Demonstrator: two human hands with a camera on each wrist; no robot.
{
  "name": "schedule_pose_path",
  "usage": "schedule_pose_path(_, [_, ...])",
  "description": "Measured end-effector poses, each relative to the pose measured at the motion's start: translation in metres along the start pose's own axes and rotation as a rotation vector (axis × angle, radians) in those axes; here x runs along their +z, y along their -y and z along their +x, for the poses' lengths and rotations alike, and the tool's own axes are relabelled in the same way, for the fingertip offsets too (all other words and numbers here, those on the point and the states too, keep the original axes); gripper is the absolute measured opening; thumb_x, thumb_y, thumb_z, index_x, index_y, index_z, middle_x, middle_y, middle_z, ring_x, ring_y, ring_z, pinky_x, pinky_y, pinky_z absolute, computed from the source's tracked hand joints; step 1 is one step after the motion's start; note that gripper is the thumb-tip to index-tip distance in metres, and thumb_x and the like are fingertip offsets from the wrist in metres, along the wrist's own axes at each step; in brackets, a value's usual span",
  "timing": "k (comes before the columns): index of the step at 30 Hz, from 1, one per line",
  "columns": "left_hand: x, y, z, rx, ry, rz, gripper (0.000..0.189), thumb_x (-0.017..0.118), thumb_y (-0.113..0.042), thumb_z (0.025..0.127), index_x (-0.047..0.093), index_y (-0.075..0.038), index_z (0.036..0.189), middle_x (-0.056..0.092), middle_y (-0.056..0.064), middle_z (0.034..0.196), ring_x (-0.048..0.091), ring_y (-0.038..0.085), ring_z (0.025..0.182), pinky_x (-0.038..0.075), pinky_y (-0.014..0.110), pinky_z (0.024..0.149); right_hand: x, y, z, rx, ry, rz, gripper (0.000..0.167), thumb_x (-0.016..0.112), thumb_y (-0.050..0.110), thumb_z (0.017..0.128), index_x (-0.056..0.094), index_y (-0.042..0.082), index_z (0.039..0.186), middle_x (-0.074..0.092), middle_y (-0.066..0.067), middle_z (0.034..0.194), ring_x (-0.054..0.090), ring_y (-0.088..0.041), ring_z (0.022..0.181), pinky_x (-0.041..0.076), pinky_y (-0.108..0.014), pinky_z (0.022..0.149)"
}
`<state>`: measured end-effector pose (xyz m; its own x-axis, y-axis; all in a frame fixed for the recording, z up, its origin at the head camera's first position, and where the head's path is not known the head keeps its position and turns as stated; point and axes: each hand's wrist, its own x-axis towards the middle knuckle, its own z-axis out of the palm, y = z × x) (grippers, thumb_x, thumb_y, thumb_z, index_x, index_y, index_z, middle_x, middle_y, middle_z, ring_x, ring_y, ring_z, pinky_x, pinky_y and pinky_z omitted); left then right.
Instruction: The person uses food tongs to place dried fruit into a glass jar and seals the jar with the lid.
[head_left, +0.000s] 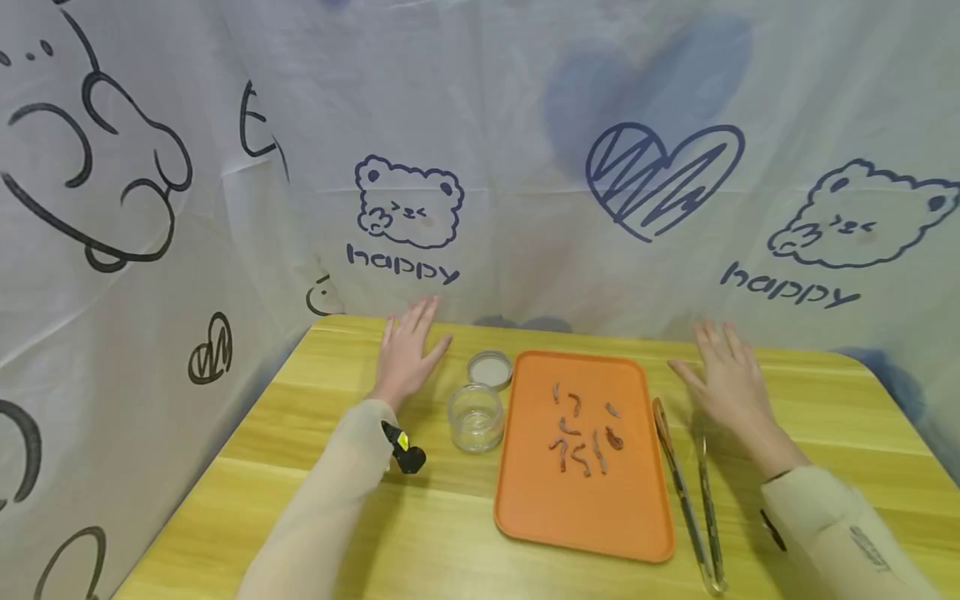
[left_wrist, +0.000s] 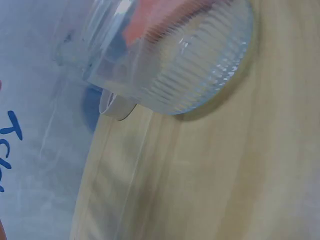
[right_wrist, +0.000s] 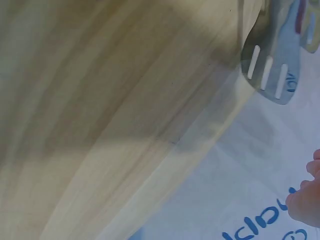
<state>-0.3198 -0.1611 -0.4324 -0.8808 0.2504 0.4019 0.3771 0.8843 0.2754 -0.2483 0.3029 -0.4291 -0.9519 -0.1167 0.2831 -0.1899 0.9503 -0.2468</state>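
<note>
The head view shows a clear, round, ribbed glass jar (head_left: 476, 423), uncapped and upright, to the right of the left fingers and nearer the person. Just beyond it, close to the left thumb, lies a round, pale-rimmed lid (head_left: 490, 369). Jar and lid stand between the left fingers and a rectangular orange tray (head_left: 585, 521), which lies between the two hands. On the tray are several small, brownish, twisted pieces (head_left: 599, 454), well apart from both sets of fingers. Long metal tongs (head_left: 681, 486) with slotted ends lie left of the right fingers and nearer the person, between that hand and the tray. All rest on a yellow wood-grain bench (head_left: 435, 533); past the fingertips hangs a white cloth (head_left: 525, 250) printed with bears and hearts.

Both arms, in cream sleeves, stretch forward. The left hand (head_left: 406, 358) has its fingers extended, thumb spread toward the lid. The right hand (head_left: 726, 379) mirrors it, fingers straight, thumb pointing toward the tray. Neither grips anything; whether the palms touch the bench cannot be told.
</note>
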Motion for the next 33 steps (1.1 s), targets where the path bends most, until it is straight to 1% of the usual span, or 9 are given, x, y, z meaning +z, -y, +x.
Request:
schedule_pose_path(9, [-0.013, -0.001, -0.033, 0.028, -0.048, -0.07, 0.069, 0.042, -0.049, 0.098, 0.019, -0.015, 0.153, 0.015, 0.004, 0.158, 0.014, 0.025, 0.144, 0.0, 0.045, 0.117, -0.011, 0.011, -0.027, -0.051, -0.002, 0.037, 0.078, 0.04, 0.048, 0.1, 0.007, 0.0, 0.151, 0.003, -0.02, 0.156, -0.012, -0.034, 0.142, -0.014, -0.054, 0.111])
schedule_pose_path(16, [-0.02, -0.009, -0.057, 0.029, -0.036, -0.22, 0.068, 0.046, -0.045, 0.098, 0.02, -0.015, 0.153, 0.018, 0.003, 0.157, 0.018, 0.025, 0.143, 0.005, 0.048, 0.117, -0.015, 0.017, -0.045, -0.059, 0.051, 0.085, 0.083, 0.046, 0.046, 0.099, 0.006, -0.005, 0.149, -0.002, -0.023, 0.155, -0.012, -0.04, 0.141, -0.011, -0.063, 0.108])
schedule_pose_path(19, [-0.02, -0.013, -0.066, 0.026, -0.018, -0.329, 0.066, 0.046, -0.043, 0.099, 0.018, -0.018, 0.153, 0.018, 0.002, 0.157, 0.019, 0.025, 0.142, 0.009, 0.05, 0.116, -0.018, 0.019, -0.05, -0.038, 0.087, 0.11, 0.085, 0.047, 0.046, 0.098, 0.008, -0.011, 0.147, 0.003, -0.032, 0.152, -0.003, -0.048, 0.139, -0.006, -0.065, 0.109])
schedule_pose_path(23, [-0.013, -0.019, -0.075, 0.026, 0.027, -0.499, 0.067, 0.052, -0.039, 0.097, 0.02, -0.019, 0.153, 0.021, 0.005, 0.157, 0.02, 0.027, 0.142, 0.017, 0.054, 0.114, -0.022, 0.022, -0.055, 0.036, 0.146, 0.115, 0.087, 0.046, 0.051, 0.097, 0.023, -0.021, 0.139, 0.023, -0.044, 0.139, 0.021, -0.06, 0.127, 0.014, -0.068, 0.106])
schedule_pose_path(25, [-0.009, -0.022, -0.08, 0.024, 0.062, -0.584, 0.07, 0.058, -0.034, 0.095, 0.022, -0.018, 0.153, 0.024, 0.007, 0.155, 0.023, 0.028, 0.14, 0.021, 0.056, 0.112, -0.022, 0.025, -0.057, 0.091, 0.21, 0.113, 0.09, 0.045, 0.058, 0.095, 0.032, -0.024, 0.132, 0.041, -0.045, 0.124, 0.043, -0.058, 0.11, 0.036, -0.066, 0.096])
schedule_pose_path(27, [-0.004, -0.024, -0.084, 0.031, 0.096, -0.667, 0.074, 0.065, -0.026, 0.091, 0.024, -0.015, 0.152, 0.027, 0.01, 0.153, 0.027, 0.029, 0.138, 0.023, 0.055, 0.112, -0.022, 0.028, -0.059, 0.148, 0.306, 0.123, 0.096, 0.045, 0.063, 0.092, 0.036, -0.027, 0.125, 0.053, -0.041, 0.101, 0.056, -0.047, 0.083, 0.051, -0.057, 0.075])
schedule_pose_path(28, [-0.001, -0.025, -0.086, 0.038, 0.109, -0.708, 0.076, 0.068, -0.022, 0.089, 0.025, -0.013, 0.151, 0.029, 0.012, 0.152, 0.028, 0.03, 0.137, 0.024, 0.054, 0.111, -0.022, 0.029, -0.06, 0.169, 0.353, 0.127, 0.098, 0.046, 0.065, 0.09, 0.037, -0.028, 0.121, 0.055, -0.036, 0.09, 0.057, -0.04, 0.072, 0.053, -0.05, 0.065])
schedule_pose_path(30, [0.001, -0.029, -0.091, 0.05, 0.134, -0.792, 0.08, 0.072, -0.012, 0.085, 0.026, -0.009, 0.15, 0.03, 0.016, 0.149, 0.03, 0.032, 0.135, 0.025, 0.053, 0.112, -0.022, 0.031, -0.063, 0.194, 0.435, 0.136, 0.098, 0.05, 0.065, 0.088, 0.04, -0.029, 0.115, 0.054, -0.023, 0.074, 0.05, -0.025, 0.056, 0.047, -0.035, 0.049])
schedule_pose_path(33, [-0.002, -0.039, -0.095, 0.074, 0.156, -0.884, 0.083, 0.076, -0.004, 0.079, 0.028, 0.0, 0.147, 0.03, 0.024, 0.146, 0.03, 0.04, 0.133, 0.026, 0.054, 0.111, -0.02, 0.035, -0.069, 0.196, 0.5, 0.135, 0.084, 0.057, 0.063, 0.085, 0.051, -0.02, 0.097, 0.047, -0.011, 0.064, 0.04, -0.016, 0.05, 0.038, -0.028, 0.045])
